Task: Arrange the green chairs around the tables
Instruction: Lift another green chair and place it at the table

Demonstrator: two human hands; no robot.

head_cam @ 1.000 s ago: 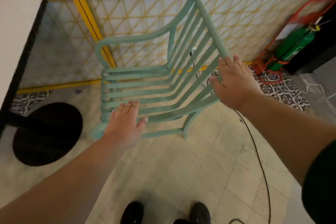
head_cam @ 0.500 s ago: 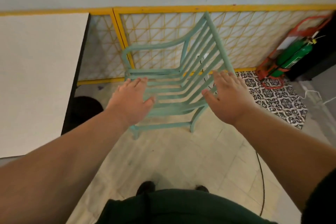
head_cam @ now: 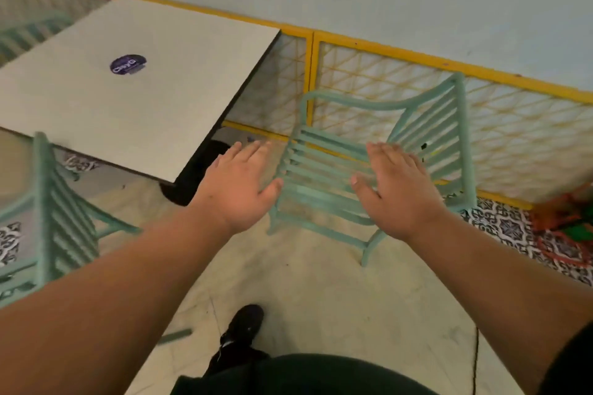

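Observation:
A green slatted chair (head_cam: 324, 167) stands on the floor right of a square white table (head_cam: 134, 90), its seat facing the table and its back toward the yellow lattice fence. My left hand (head_cam: 239, 189) hovers in front of the chair's left edge, fingers spread, holding nothing. My right hand (head_cam: 396, 192) hovers over the seat, also spread and empty. A second green chair (head_cam: 57, 218) stands at the table's near left side. Part of a third green chair (head_cam: 29, 32) shows beyond the table's far left.
The table rests on a black round base (head_cam: 192, 183). A yellow lattice fence (head_cam: 513, 138) runs along the wall behind. Red and green equipment (head_cam: 564, 228) sits on patterned tiles at the right. A black cable (head_cam: 475, 359) trails on the floor. My black shoe (head_cam: 244, 324) is below.
My right hand has let go of the chair's back; both hands have pulled away and are now spread. The chair stands on the floor, and my view has swung left, revealing the table.

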